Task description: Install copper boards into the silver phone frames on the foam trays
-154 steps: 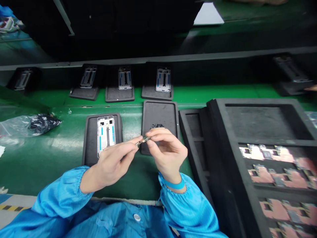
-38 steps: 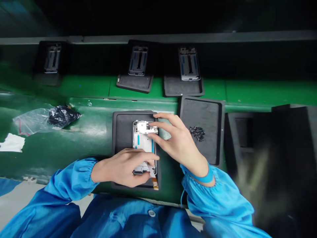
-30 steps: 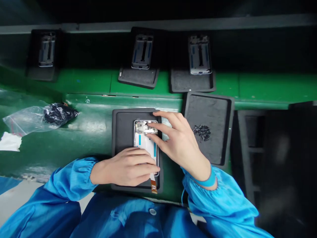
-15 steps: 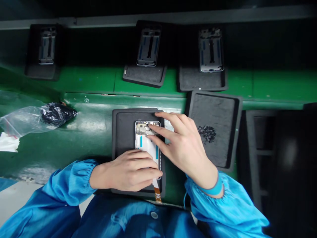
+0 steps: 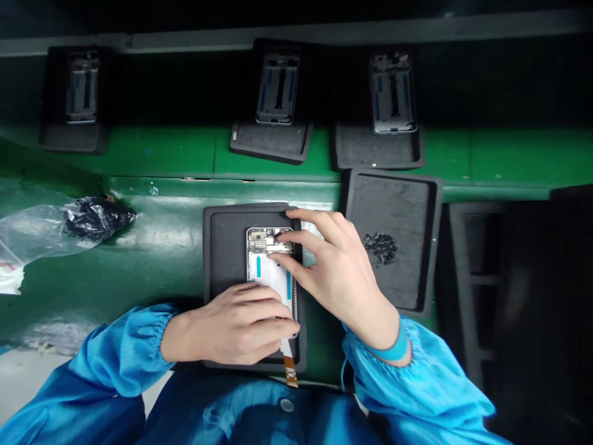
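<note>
A white phone frame [image 5: 269,272] lies in a dark foam tray [image 5: 225,247] in front of me on the green bench. My left hand [image 5: 236,321] lies over the frame's lower end, fingers curled and pressed on it. My right hand [image 5: 333,272] has its fingers spread; two fingertips press on the small circuit board [image 5: 262,240] at the frame's top. An orange flex cable [image 5: 290,374] sticks out below the frame, past the tray's near edge.
A second foam tray [image 5: 393,204] to the right holds a small heap of black parts [image 5: 380,247]. Three trays with phone frames [image 5: 278,86] sit on the belt behind. A plastic bag with black parts [image 5: 92,216] lies left. Dark foam racks [image 5: 482,278] stand right.
Five seconds ago both hands held tweezers above the right tray. Since then they came down onto the phone frame; in the last second they stay pressed on it, with only slight shifts.
</note>
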### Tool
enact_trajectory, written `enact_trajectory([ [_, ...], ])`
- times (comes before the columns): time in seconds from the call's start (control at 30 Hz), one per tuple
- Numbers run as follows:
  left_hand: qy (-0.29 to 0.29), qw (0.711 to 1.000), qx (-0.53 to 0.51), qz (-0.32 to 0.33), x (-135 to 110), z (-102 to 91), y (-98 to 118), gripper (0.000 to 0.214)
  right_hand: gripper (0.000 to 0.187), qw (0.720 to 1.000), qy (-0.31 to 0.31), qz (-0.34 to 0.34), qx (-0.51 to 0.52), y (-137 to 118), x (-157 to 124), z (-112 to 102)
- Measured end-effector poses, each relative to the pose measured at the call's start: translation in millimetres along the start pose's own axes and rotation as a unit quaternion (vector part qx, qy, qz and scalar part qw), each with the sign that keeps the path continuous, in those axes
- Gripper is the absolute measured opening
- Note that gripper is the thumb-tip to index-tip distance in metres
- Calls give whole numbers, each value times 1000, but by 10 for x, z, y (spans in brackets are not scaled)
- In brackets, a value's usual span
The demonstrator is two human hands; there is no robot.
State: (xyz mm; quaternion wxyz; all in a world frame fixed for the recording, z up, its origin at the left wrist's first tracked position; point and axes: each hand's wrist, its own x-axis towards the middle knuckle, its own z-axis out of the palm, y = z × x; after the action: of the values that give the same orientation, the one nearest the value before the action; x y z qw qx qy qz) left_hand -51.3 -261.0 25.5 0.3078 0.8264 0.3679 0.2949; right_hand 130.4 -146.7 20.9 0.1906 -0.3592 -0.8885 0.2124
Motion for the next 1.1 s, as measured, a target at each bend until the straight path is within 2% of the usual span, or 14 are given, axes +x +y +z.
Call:
enact_trajectory([
  [0.33,9,1000,-16,-1,2,21,-3,20,17,997,4,34,73,77,-3,14],
  [0.8,20,1000,15,-5,3,21,32,18,27,986,-25,31,162,244,73,40],
  [0.9,46,996,78,-9,-10,-64,15,25,27,984,-24,34,170,257,78,56],
  [1.03,114,983,144,-11,-71,-216,-159,56,27,984,-33,38,170,265,79,69],
  [1.1,144,975,165,-40,-92,-257,-282,51,27,985,-36,36,162,260,79,67],
])
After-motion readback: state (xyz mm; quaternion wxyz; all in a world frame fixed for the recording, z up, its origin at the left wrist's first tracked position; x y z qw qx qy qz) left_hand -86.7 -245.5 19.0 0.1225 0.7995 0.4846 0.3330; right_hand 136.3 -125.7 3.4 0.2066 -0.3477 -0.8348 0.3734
